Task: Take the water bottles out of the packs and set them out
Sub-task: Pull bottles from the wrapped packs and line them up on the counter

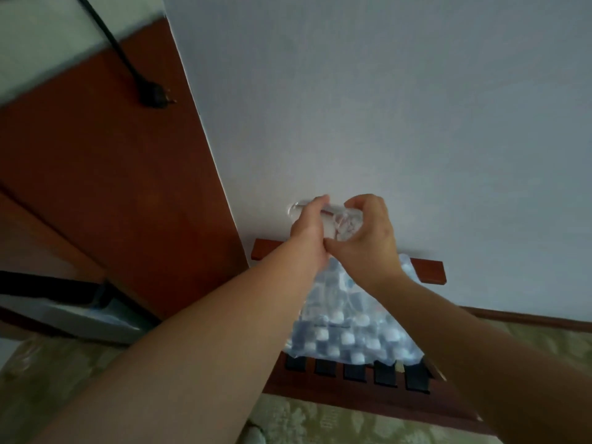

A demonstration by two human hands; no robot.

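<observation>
tugging at the top of the pack point(346, 325), both hands are working up high on it, bunching the plastic wrap point(341, 221) between them. the left hand point(307, 227) is curling its fingers round a gathered fold of the film. the right hand point(370, 233) is pinching the same bunch from the other side, thumb and fingers clenched on it, and the two hands are touching near the thumbs. by the look of that grip, the wrap is being pulled apart, so the opening step is only just getting going. whether the film is torn yet i cannot tell, because the hands are covering that spot.

as for progress, nothing is showing as set out. i am seeing no loose bottle standing anywhere in view, so practically the whole job is waiting to be done.

the pack is sitting on a wooden slatted rack point(352, 384) right against the pale wall point(384, 107). inside the film, rows of water bottles point(347, 339) are showing their white caps, packed tight side by side. the blur is keeping me from counting them. i cannot tell either whether this is one tall pack or two stacked.

off to the left, a black cable point(128, 62) with a plug is hanging over a dark wooden panel point(112, 187). patterned green carpet point(320, 423) is running along below the rack.
</observation>
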